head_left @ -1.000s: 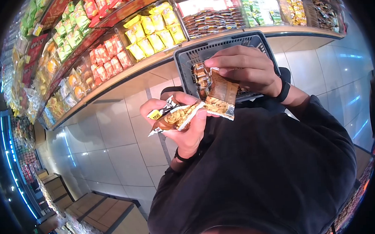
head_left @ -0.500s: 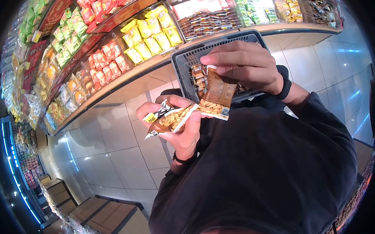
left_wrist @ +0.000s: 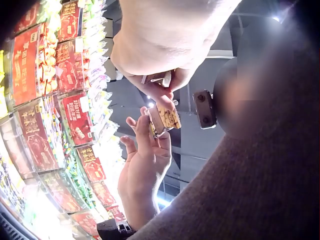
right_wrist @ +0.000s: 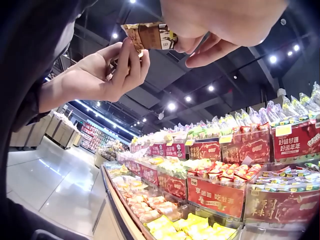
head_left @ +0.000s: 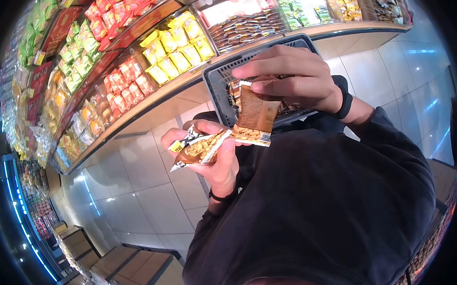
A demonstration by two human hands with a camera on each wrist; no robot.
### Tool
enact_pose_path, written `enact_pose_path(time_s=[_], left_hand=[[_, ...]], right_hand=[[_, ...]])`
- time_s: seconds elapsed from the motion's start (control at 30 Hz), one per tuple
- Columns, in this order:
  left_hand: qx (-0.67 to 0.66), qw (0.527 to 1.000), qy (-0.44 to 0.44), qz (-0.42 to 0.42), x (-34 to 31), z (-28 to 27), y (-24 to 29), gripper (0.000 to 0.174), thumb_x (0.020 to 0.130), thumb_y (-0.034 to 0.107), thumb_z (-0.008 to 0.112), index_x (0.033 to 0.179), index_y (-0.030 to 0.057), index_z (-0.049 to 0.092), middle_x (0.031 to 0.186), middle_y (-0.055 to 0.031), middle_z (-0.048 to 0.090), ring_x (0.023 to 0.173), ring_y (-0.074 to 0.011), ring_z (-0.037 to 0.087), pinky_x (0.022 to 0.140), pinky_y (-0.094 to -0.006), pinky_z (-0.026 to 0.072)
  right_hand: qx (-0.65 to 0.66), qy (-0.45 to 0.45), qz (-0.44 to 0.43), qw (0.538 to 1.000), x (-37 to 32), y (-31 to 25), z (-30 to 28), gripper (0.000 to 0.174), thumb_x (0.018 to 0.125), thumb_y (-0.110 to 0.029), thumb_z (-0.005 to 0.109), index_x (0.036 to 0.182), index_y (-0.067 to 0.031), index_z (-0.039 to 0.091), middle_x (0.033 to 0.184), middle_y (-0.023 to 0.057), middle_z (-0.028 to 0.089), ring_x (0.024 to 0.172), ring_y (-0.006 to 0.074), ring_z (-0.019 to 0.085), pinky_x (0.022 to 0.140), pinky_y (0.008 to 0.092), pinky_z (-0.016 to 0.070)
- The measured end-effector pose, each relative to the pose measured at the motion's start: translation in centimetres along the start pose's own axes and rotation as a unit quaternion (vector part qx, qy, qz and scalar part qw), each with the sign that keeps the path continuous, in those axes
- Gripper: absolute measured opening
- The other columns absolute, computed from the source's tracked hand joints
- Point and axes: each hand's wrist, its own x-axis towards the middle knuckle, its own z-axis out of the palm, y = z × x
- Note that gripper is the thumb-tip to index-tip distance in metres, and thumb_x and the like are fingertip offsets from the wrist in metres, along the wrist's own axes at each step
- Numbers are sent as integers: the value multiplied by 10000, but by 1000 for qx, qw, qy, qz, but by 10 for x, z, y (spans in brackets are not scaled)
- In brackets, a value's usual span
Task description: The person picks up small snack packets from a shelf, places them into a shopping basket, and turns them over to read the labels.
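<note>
Fingers (head_left: pixel 207 125) of the left hand (head_left: pixel 221 171) grip a nut packet (head_left: pixel 202 148) while the right hand (head_left: pixel 301 80) pinches a brown packet (head_left: pixel 257 109): squeeze lightly.

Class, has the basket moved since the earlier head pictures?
No: against the shelf, the basket keeps its place; both shift slightly leftward together in view.

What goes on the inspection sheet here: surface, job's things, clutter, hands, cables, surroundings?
Surface: tiled floor; no worktop seen.
Job's things: first snack packet; second snack packet, both partly brown.
Clutter: brown-wrapped packets inside the grey basket, partly covered by the right hand.
Hands: left hand grips the first snack packet; right hand holds the second by its far end.
Cables: thin dark line at the head view's lower right; cannot tell if a cable.
Surroundings: yellow packets and red packets on a shop shelf.
</note>
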Motion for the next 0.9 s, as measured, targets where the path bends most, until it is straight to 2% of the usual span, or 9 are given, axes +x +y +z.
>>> enact_pose_path(time_s=[0.27, 0.37, 0.43, 0.53, 0.6, 0.67, 0.8, 0.83, 0.9], left_hand=[[-11, 1000, 8, -12, 2, 3, -2, 699, 757, -117, 756, 1226, 158, 316, 969, -128, 579, 799, -175, 626, 747, -281, 559], [-16, 1000, -6, -4, 4, 3, -3, 702, 757, -129, 747, 1223, 152, 304, 978, -137, 576, 787, -185, 633, 722, -314, 600], [-35, 998, -24, -36, 2, 7, 1, 683, 771, -142, 729, 1213, 143, 292, 980, -146, 572, 782, -207, 647, 695, -391, 654], [-29, 995, -38, -87, -1, 13, 6, 661, 795, -132, 730, 1202, 138, 285, 975, -151, 570, 794, -233, 662, 676, -466, 678], [-42, 992, -53, -104, -4, 10, 4, 663, 791, -135, 749, 1188, 132, 289, 986, -164, 580, 819, -250, 672, 696, -480, 674], [13, 984, -136, -114, -5, 8, 4, 684, 759, -148, 780, 1172, 114, 302, 1019, -190, 596, 850, -263, 684, 699, -484, 671], [-22, 956, -275, -94, 1, 11, 5, 668, 735, -169, 791, 1181, 80, 359, 1026, -242, 631, 881, -312, 720, 733, -477, 660], [-87, 948, -292, -88, 0, 9, -2, 644, 740, -143, 810, 1208, 57, 416, 1027, -256, 632, 882, -337, 724, 737, -477, 657], [-154, 926, -335, -79, 6, 8, -9, 521, 830, 37, 821, 1230, 26, 487, 1056, -292, 647, 872, -357, 726, 723, -453, 646]], right_hand=[[10, 12, 3, 1000, 1, 1, -1, 184, 832, -11, 781, 972, -7, 662, 1121, 197, 731, 827, 302, 724, 711, 357, 605], [-2, 8, 8, 1000, 0, 1, -3, 192, 824, -13, 788, 972, -5, 666, 1120, 195, 732, 823, 297, 722, 712, 354, 604], [-11, 8, 10, 1000, -1, 1, -4, 199, 819, -15, 792, 976, -4, 669, 1120, 193, 732, 821, 294, 721, 713, 352, 603], [-36, -6, 14, 999, -5, 2, -5, 210, 823, -37, 791, 1000, 1, 684, 1124, 188, 730, 821, 290, 720, 712, 349, 600], [-25, -8, 22, 999, -5, 2, -5, 211, 832, -66, 783, 1018, -7, 703, 1129, 190, 726, 823, 287, 718, 708, 347, 598], [-5, 6, 17, 1000, -4, 4, -3, 191, 840, -73, 771, 1011, -11, 711, 1132, 191, 724, 831, 290, 717, 706, 345, 597], [71, 24, 7, 997, 0, 5, -2, 122, 857, -58, 739, 970, -13, 727, 1125, 198, 725, 848, 299, 711, 708, 345, 597], [71, 26, 9, 997, 2, 2, -2, 122, 857, -58, 739, 970, -13, 727, 1125, 198, 725, 848, 299, 711, 708, 345, 597], [118, 34, 28, 992, 7, -3, 0, 55, 798, 4, 727, 851, 19, 723, 1082, 181, 733, 863, 321, 724, 700, 378, 575]])
